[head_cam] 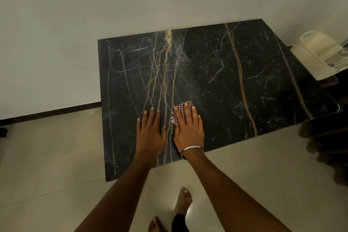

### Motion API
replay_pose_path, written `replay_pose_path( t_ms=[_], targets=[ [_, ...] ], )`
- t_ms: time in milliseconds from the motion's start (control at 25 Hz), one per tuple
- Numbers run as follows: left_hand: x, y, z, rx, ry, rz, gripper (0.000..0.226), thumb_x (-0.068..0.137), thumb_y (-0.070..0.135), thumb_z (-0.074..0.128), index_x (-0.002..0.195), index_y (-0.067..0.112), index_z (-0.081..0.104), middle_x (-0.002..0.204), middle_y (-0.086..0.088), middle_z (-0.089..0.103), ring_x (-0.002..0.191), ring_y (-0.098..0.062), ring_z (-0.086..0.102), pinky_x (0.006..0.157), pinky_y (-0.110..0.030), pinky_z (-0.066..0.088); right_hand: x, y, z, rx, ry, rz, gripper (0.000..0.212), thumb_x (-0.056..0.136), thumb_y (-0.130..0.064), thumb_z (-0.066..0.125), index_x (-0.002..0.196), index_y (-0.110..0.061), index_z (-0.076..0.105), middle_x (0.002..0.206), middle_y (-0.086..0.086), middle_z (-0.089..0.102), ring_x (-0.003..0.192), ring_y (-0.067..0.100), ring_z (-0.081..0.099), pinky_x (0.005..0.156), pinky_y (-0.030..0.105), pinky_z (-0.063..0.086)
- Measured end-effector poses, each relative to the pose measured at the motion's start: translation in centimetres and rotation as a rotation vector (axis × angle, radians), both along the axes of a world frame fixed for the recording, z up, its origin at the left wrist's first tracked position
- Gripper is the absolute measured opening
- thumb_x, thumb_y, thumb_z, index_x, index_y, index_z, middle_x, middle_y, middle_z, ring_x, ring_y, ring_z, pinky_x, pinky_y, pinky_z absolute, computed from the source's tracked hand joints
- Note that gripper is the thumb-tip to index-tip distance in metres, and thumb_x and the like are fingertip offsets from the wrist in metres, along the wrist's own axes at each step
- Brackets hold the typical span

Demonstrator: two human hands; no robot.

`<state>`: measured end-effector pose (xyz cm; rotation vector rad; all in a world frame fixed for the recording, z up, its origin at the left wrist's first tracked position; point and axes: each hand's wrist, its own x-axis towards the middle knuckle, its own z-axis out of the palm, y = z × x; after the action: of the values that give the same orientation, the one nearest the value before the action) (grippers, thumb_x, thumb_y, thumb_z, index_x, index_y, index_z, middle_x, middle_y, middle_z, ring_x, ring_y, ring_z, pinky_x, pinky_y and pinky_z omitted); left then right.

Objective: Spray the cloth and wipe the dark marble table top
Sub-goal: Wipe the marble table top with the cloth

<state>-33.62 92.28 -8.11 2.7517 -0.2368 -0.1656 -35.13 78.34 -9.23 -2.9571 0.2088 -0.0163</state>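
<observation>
The dark marble table top (216,81) has gold and white veins and fills the middle of the view. My right hand (188,130) lies flat, fingers together, pressing a small red-and-white checked cloth (181,106) onto the marble near the front edge. Most of the cloth is hidden under the fingers. My left hand (150,133) rests flat on the bare marble just left of it, fingers spread, holding nothing. White scribbled marks (131,58) show on the table's left part. No spray bottle is in view.
A cream plastic basket (320,56) stands at the table's far right corner. A pale wall rises behind the table. Dark furniture (329,137) sits to the right. My bare feet (180,209) stand on the light floor in front.
</observation>
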Motion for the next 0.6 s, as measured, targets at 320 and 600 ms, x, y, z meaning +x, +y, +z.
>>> replay_pose_path(
  t_ms=[320,600],
  targets=[
    [2.8,-0.2,0.0,-0.013,0.020,0.024,0.060,0.101,0.040,0.030,0.154,0.021,0.009,0.163,-0.001,0.001,0.149,-0.018,-0.008,0.122,-0.044,-0.003,3.5,-1.0,0.3,0.021,-0.020,-0.124,0.064,0.093,-0.037,0.037,0.152,-0.031,0.013,0.162,0.008,0.005,0.148,0.030,0.002,0.119,0.048,0.010],
    [5.8,-1.0,-0.2,-0.032,0.023,0.048,0.059,0.101,0.039,0.032,0.154,0.021,0.012,0.163,-0.001,0.002,0.149,-0.018,-0.007,0.122,-0.043,-0.003,7.0,-3.5,0.4,0.043,-0.013,-0.091,0.060,0.095,-0.033,0.034,0.152,-0.034,0.015,0.162,0.004,0.007,0.149,0.026,0.001,0.120,0.046,0.006]
  ],
)
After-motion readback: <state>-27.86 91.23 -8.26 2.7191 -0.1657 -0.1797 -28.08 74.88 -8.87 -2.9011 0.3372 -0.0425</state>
